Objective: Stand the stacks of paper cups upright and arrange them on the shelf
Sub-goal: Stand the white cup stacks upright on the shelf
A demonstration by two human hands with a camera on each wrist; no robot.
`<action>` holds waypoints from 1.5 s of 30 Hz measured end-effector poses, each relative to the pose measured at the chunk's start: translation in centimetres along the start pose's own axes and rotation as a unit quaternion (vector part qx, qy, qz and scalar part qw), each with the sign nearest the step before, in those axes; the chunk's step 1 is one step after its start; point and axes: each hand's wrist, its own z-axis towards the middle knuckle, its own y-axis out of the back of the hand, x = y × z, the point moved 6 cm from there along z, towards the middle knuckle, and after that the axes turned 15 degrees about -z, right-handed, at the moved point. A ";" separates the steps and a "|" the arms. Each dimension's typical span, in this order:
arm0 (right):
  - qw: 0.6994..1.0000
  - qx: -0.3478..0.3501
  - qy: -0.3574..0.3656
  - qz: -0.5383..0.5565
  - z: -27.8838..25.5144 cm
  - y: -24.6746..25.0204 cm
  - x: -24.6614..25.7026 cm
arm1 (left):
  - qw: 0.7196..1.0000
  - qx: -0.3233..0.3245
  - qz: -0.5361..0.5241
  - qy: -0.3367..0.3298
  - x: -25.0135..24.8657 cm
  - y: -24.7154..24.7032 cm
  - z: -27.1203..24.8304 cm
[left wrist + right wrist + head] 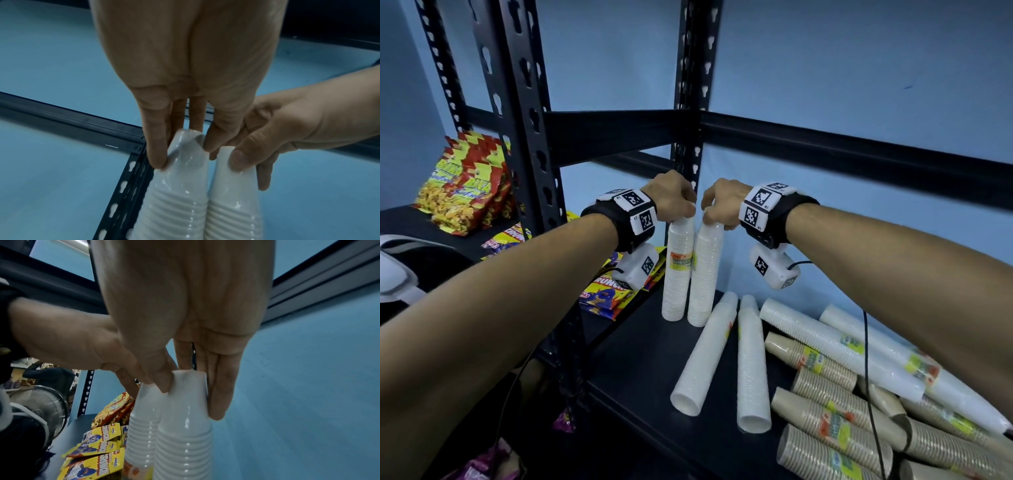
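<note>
Two wrapped stacks of white paper cups stand upright side by side at the back left of the black shelf. My left hand pinches the top of the left stack, seen close in the left wrist view as the left stack. My right hand pinches the top of the right stack, the right stack in its wrist view. Two more white stacks lie flat in front. Further right, white and brown stacks lie in a pile.
Black slotted uprights and a crossbar frame the shelf against a blue wall. Snack packets fill the neighbouring shelf to the left, with more packets beside the standing cups. A black cable hangs over the brown cups.
</note>
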 end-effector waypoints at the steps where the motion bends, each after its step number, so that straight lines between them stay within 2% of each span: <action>1: 1.000 0.004 0.001 0.002 -0.1 0.0 0.1 | 1.000 0.000 0.000 -0.002 -0.1 0.0 0.0; 7: 0.999 -0.014 -0.043 -0.009 -0.4 0.2 -0.2 | 1.000 -0.003 -0.009 -0.003 0.1 -0.1 0.1; 13: 0.999 0.013 -0.022 0.028 -0.5 -0.1 0.0 | 1.000 0.011 0.009 -0.008 -0.3 -0.3 0.1; 19: 0.998 0.007 -0.046 0.043 -0.4 0.1 -0.3 | 1.000 0.004 -0.006 0.004 -0.3 -0.2 0.2; 25: 0.996 0.019 -0.033 0.077 -0.1 -0.2 -0.4 | 1.000 0.011 0.013 0.001 -0.7 -0.3 0.1; 31: 0.997 -0.008 -0.046 0.057 0.0 -0.1 -0.4 | 1.000 -0.002 0.003 0.022 -0.7 0.0 0.0; 38: 0.997 -0.006 -0.047 0.063 0.0 -0.2 -0.6 | 1.000 -0.020 0.011 0.012 -0.6 0.1 -0.1; 45: 0.993 -0.031 -0.095 0.065 -1.3 0.4 -2.4 | 0.998 -0.054 0.019 -0.022 -2.6 1.4 -1.0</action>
